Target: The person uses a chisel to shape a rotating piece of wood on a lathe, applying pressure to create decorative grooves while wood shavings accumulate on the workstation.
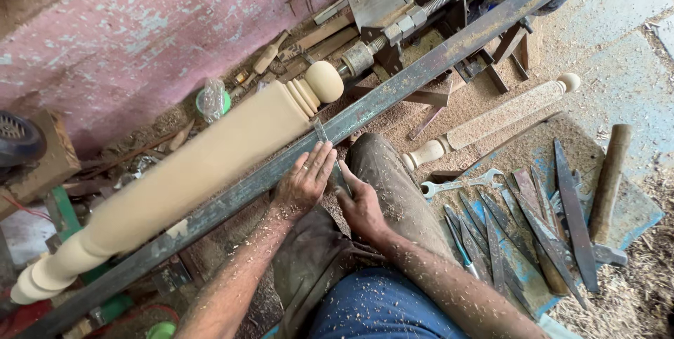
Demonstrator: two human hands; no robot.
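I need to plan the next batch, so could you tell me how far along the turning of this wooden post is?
Done: the post on the lathe already has a ball end with rings beside it. In hand: the left hand and right hand steady a chisel on the metal rail against the wood. Left: its long middle looks plain, unlike the textured post on the floor.

The turned wooden post point(189, 170) on the lathe is pale cream. The long steel rail point(421, 76) is dark grey with rust-brown and green-blue patches. The wall point(154, 30) is faded pink with white flakes. The finished spindle point(491, 123) is light beige, dusted with sawdust. The chisels point(533, 230) are dark grey, on a blue board point(635, 216). The trousers point(379, 307) are blue.
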